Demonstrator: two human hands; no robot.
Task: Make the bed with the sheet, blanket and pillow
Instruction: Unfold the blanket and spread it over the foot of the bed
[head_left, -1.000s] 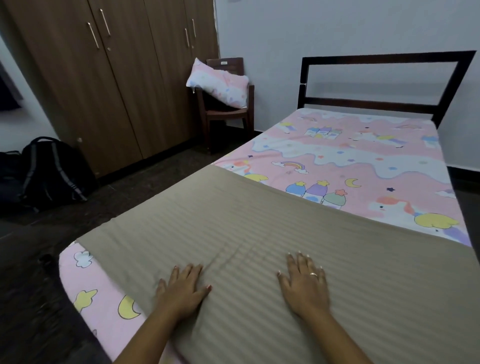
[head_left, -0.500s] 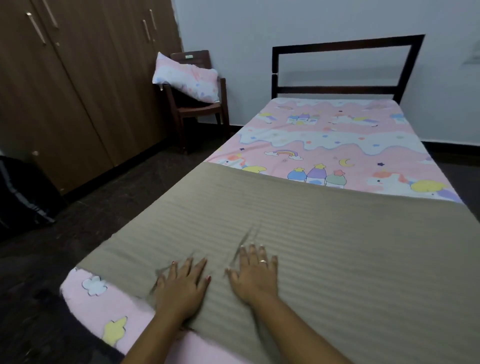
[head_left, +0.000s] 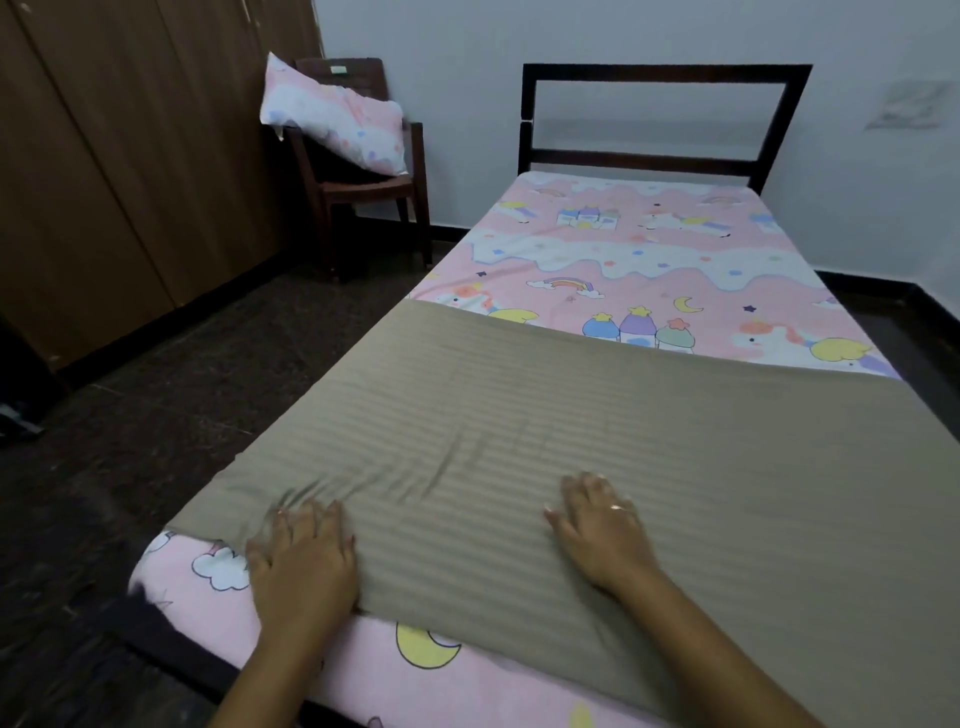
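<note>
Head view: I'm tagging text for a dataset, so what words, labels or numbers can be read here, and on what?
No text can be read.
Pale label on the chair back: too small and blurred.
Pale patch on the wall: blurred, unreadable.
The sheet: pictures only, no words.

Both hands lie flat, fingers spread, on the striped beige blanket (head_left: 545, 441): left hand (head_left: 304, 564) at its wrinkled corner, right hand (head_left: 602, 530) well apart, over the pink cartoon-print sheet (head_left: 649, 260).
</note>
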